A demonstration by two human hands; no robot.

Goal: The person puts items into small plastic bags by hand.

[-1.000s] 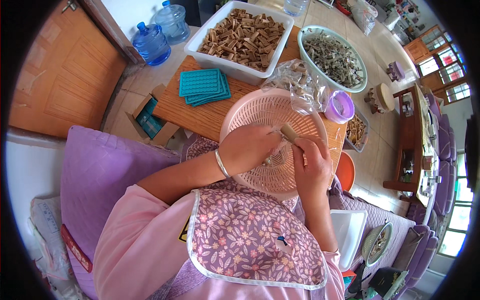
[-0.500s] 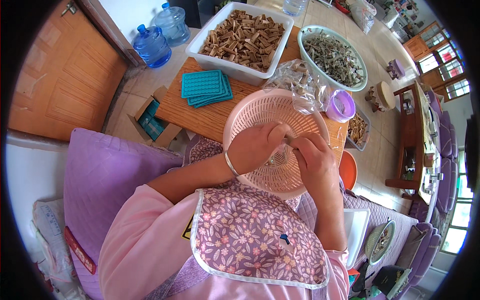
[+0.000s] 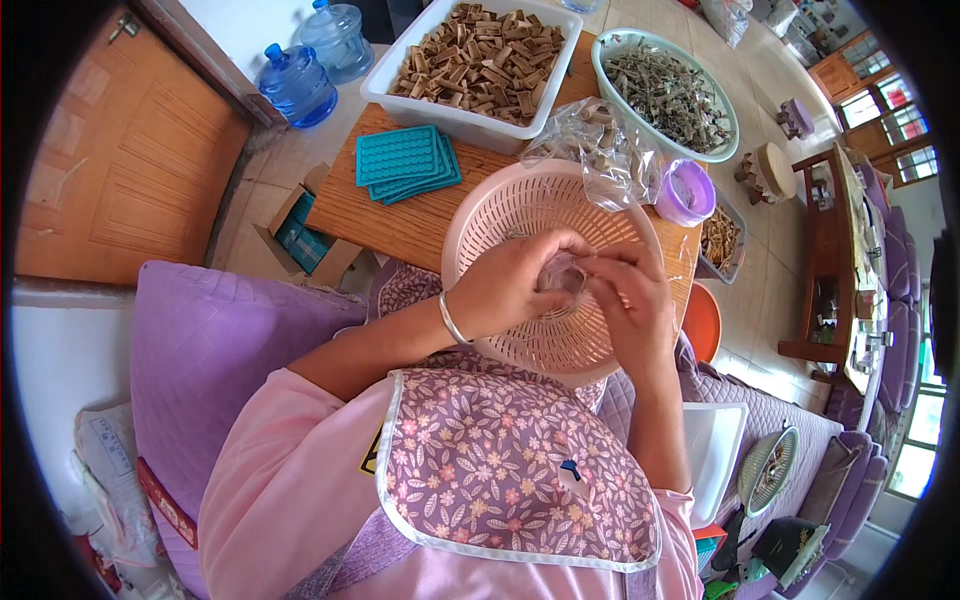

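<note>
A pink slotted plastic basket [image 3: 490, 210] sits in front of me, partly over the table's near edge. Above it my left hand [image 3: 515, 282], with a bangle at the wrist, curls around a small clear plastic piece [image 3: 562, 274], perhaps a bag or a cup; I cannot tell which. The fingertips of my right hand [image 3: 637, 298] pinch together at its right rim. A clear bag of brown pieces [image 3: 600, 150] lies against the basket's far rim. Right of that bag stands a purple round tub [image 3: 687, 193].
On the wooden table [image 3: 345, 215] are teal moulded trays [image 3: 400, 160], a white bin [image 3: 375, 92] of brown pieces and a pale green basin [image 3: 735, 135] of dried plant bits. An open carton [image 3: 340, 262] stands at the left. An orange-red basin [image 3: 703, 322] sits at the right.
My left hand has turned and opened into a curl, so the clear plastic now shows in it. My right fingers have shifted to the plastic's rim. The view has shifted slightly.
</note>
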